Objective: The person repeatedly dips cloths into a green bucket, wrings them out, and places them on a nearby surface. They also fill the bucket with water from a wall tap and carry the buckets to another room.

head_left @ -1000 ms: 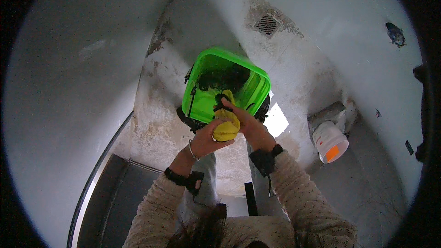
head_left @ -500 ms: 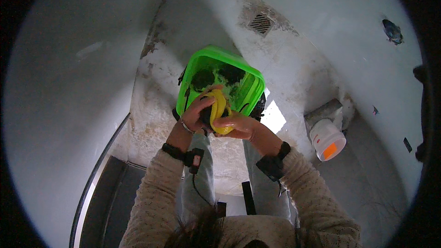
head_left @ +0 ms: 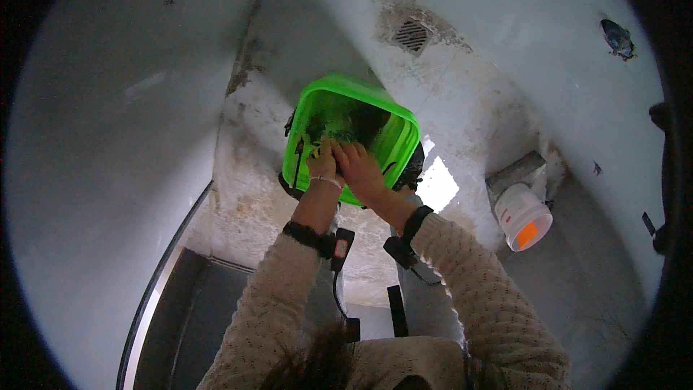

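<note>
Both my hands are down inside a bright green tub (head_left: 406, 128), close to each other. My left hand (head_left: 322, 162) is closed, and a small bit of a yellow, soft-looking item (head_left: 315, 152) shows at its fingers. My right hand (head_left: 362, 172) lies close against it, its fingers bent forward and pressed together over the same spot. Most of the yellow item is hidden by the hands, so its kind cannot be told. Beyond my fingertips, dark things (head_left: 361, 117) lie in the tub, with cloudy, greenish liquid around them.
The tub stands on a stained pale floor (head_left: 253, 217) between pale walls. Black material (head_left: 413, 166) sits against the tub's right side. A white bucket (head_left: 521, 217) with an orange patch lies tilted at the right. A floor drain (head_left: 413, 35) is at the back.
Both hands have moved forward and down into the tub with the yellow item. It was in plain view between them before and is now mostly hidden.
</note>
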The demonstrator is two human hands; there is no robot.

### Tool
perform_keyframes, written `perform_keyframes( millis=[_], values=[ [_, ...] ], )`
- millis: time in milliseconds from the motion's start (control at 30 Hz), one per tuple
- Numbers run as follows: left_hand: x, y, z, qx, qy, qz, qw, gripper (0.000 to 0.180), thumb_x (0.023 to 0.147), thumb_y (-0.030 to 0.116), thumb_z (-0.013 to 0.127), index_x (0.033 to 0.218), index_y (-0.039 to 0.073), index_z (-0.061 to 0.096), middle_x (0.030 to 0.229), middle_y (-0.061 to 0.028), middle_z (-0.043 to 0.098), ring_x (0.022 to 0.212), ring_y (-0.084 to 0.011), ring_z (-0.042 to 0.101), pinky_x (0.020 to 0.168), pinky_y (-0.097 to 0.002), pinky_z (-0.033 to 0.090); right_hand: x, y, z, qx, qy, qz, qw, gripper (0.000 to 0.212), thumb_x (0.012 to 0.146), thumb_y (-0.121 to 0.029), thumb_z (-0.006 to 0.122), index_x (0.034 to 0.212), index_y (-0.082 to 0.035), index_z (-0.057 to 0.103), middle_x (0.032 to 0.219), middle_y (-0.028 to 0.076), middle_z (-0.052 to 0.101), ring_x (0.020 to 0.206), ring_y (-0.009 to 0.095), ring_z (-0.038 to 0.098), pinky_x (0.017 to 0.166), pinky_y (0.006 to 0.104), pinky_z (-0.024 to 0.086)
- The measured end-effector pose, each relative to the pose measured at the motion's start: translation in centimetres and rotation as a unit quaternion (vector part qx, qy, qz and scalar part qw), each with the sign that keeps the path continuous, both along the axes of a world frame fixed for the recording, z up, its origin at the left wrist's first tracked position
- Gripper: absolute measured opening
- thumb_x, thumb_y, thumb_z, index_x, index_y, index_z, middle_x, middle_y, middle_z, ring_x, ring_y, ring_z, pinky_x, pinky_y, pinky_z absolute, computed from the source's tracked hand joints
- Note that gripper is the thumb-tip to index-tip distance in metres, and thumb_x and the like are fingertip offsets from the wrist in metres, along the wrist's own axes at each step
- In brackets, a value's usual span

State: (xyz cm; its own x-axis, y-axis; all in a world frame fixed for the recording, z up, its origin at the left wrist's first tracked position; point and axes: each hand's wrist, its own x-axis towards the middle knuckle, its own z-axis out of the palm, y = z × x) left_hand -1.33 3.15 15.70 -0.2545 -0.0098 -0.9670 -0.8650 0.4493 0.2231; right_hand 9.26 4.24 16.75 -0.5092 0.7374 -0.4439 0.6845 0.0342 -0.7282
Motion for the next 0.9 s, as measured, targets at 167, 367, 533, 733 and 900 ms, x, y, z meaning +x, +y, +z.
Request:
perform_keyframes(
  millis=[167, 367, 533, 733, 900],
  values=[
    [-3.5, -0.8, 6.2, 0.192, 0.005, -0.419, 0.887, 0.076, 0.084, 0.043, 0.057, 0.141, 0.011, 0.018, 0.131, -0.0123, 0.042, 0.115, -0.0249, 0.045, 0.094, -0.0413, 0.04, 1.2, 1.2, 3.2, -0.221, 0.009, -0.139, 0.965, 0.04, 0.077, -0.017, 0.06, 0.112, -0.003, 0.047, 0.09, 0.015, 0.058, 0.076, 0.031, 0.059, 0.059, 0.0379, 0.05],
    [-0.8, 3.3, 11.5, 0.425, -0.29, -0.041, 0.857, 0.092, 0.078, 0.06, 0.055, 0.144, 0.019, 0.008, 0.143, -0.008, 0.027, 0.125, -0.0303, 0.035, 0.1, -0.0475, 0.032, -0.2, 1.4, 13.1, -0.7, 0.523, -0.476, 0.098, 0.054, 0.076, -0.024, 0.064, 0.121, -0.005, 0.04, 0.103, 0.01, 0.055, 0.082, 0.024, 0.057, 0.06, 0.0391, 0.05],
    [2.6, 5.5, 15.0, 0.57, -0.354, 0.116, 0.732, 0.07, 0.083, 0.051, 0.054, 0.138, 0.017, 0.027, 0.114, -0.007, 0.044, 0.105, -0.0292, 0.045, 0.079, -0.05, 0.045, -1.3, 2.5, 16.7, -0.694, 0.628, -0.317, -0.153, 0.067, 0.074, -0.025, 0.066, 0.129, -0.011, 0.03, 0.111, 0.011, 0.047, 0.091, 0.021, 0.05, 0.065, 0.0321, 0.048],
    [-1.4, 7.0, 17.0, 0.42, -0.264, -0.275, 0.824, 0.024, 0.085, 0.021, 0.057, 0.105, 0.008, 0.054, 0.072, -0.0052, 0.051, 0.069, -0.0199, 0.054, 0.069, -0.0382, 0.047, 4.0, 5.8, 16.9, -0.796, 0.479, -0.222, 0.295, 0.046, 0.08, -0.014, 0.063, 0.119, -0.007, 0.04, 0.098, 0.009, 0.052, 0.078, 0.017, 0.053, 0.056, 0.0255, 0.042],
    [-1.6, 7.2, 16.5, 0.343, -0.069, -0.459, 0.817, 0.012, 0.084, 0.01, 0.057, 0.091, 0.001, 0.062, 0.075, -0.0035, 0.059, 0.068, -0.0084, 0.056, 0.06, -0.0227, 0.046, 3.0, 6.0, 14.1, -0.726, 0.33, -0.176, 0.578, 0.016, 0.076, -0.009, 0.066, 0.086, -0.005, 0.054, 0.072, 0.002, 0.055, 0.061, 0.011, 0.052, 0.048, 0.025, 0.042]
  ],
)
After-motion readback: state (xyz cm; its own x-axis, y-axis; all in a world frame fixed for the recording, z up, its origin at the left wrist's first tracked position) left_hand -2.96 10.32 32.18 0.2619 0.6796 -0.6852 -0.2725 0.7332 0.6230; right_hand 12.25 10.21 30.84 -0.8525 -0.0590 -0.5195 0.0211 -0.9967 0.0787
